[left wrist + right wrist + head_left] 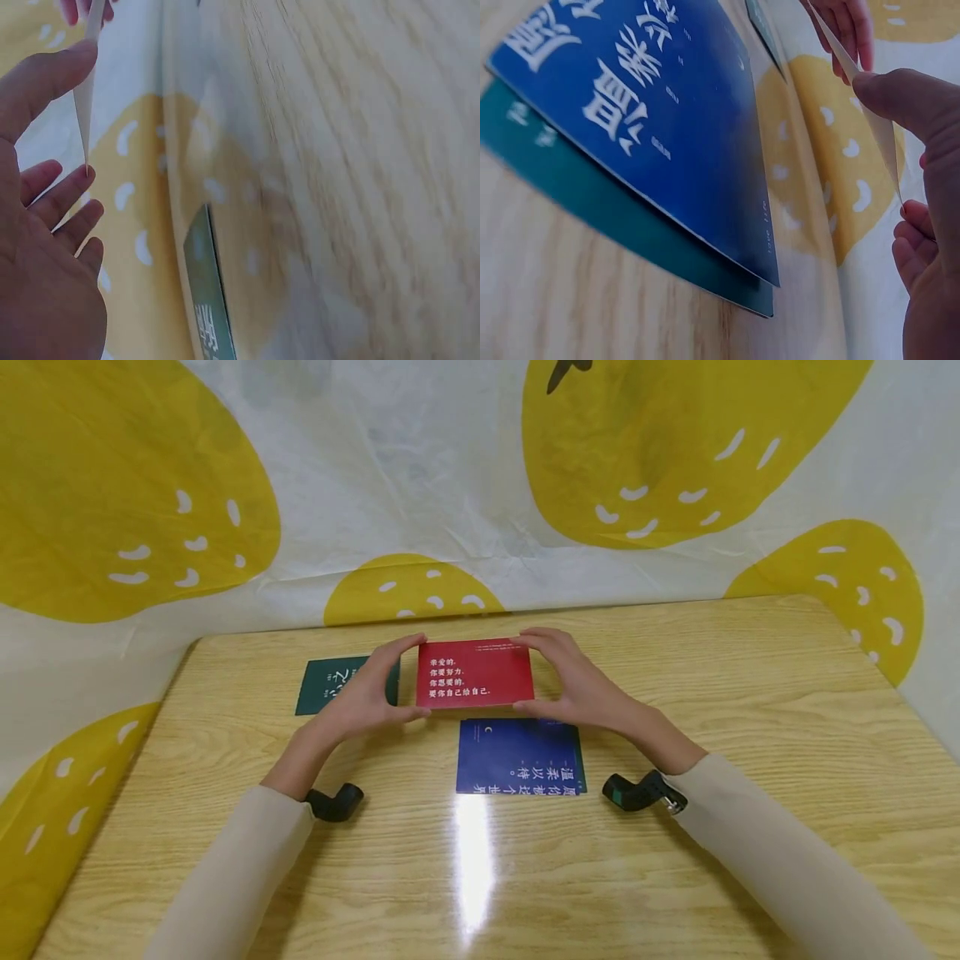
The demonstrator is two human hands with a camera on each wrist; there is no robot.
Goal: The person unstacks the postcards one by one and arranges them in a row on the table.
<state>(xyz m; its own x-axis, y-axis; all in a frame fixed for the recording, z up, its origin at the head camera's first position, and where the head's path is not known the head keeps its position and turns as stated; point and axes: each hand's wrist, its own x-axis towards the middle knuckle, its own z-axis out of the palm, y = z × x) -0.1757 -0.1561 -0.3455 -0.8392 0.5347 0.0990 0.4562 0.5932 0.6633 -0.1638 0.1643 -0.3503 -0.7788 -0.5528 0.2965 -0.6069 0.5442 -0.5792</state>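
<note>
Between both hands a red card (475,673) with white printed characters is held up above the table, its printed face toward the head camera. My left hand (367,697) pinches its left end, thumb at the lower edge and fingers at the upper edge. At the opposite end my right hand (581,685) grips it the same way. In the wrist views the card (84,112) appears nearly edge-on, its pale back showing. Below the right hand lies a blue card (517,756), on top of a green card (630,232). A dark green card (318,685) lies behind the left hand, partly covered by it.
The wooden table (390,860) stretches under everything, with a glare streak near its middle. A white cloth (390,468) with yellow fruit shapes hangs along the back edge. Black wrist-worn devices (336,802) sit at both cuffs.
</note>
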